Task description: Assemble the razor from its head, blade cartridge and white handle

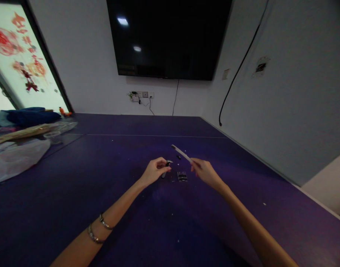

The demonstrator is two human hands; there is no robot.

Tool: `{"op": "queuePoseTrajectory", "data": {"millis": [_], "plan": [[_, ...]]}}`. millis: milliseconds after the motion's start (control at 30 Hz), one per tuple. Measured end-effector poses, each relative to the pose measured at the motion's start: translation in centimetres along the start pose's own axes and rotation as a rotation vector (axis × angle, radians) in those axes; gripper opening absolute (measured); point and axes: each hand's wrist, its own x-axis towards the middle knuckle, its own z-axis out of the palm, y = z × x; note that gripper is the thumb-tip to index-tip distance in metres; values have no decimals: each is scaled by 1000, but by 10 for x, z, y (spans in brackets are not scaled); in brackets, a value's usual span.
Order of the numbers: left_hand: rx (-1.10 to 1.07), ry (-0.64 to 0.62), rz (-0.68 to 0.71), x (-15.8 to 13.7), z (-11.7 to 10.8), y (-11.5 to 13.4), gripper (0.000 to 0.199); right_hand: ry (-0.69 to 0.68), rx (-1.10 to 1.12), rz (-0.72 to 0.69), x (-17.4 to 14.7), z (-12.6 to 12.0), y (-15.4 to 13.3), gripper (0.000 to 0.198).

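My left hand (156, 171) is closed around a small razor (168, 163), with its silvery head up and its dark handle slanting down below the fingers. Between the fingers of my right hand (205, 171) is the end of a slim white toothbrush (182, 152). Its dark-tipped head points up and left, apart from the razor. On the purple surface between my hands lies a small dark rectangular case (182, 177) with bright marks; its contents are too small to tell. A small black piece (178, 157) rests just beyond it.
Clear plastic bags (22, 157), a long tan piece (25, 134) and dark blue cloth (33, 116) are piled at the left on the purple surface (117, 230). A black cable (239, 70) hangs along the right wall. A large television (172, 37) is mounted ahead.
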Motion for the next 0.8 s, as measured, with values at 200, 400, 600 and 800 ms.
{"op": "queuePoseTrajectory", "data": {"millis": [200,400,600,800], "plan": [[-14,-30,53,-7,3,15,12,-12,197,-80,-5,-62,10,41],[-24,-33,45,-13,8,23,12,-158,177,-116,-15,-66,1,36],[-32,-70,74,-21,16,31,13,-134,200,-98,-13,-54,-1,36],[3,-64,71,-22,17,33,12,-187,215,-163,-14,-55,-2,35]]}}
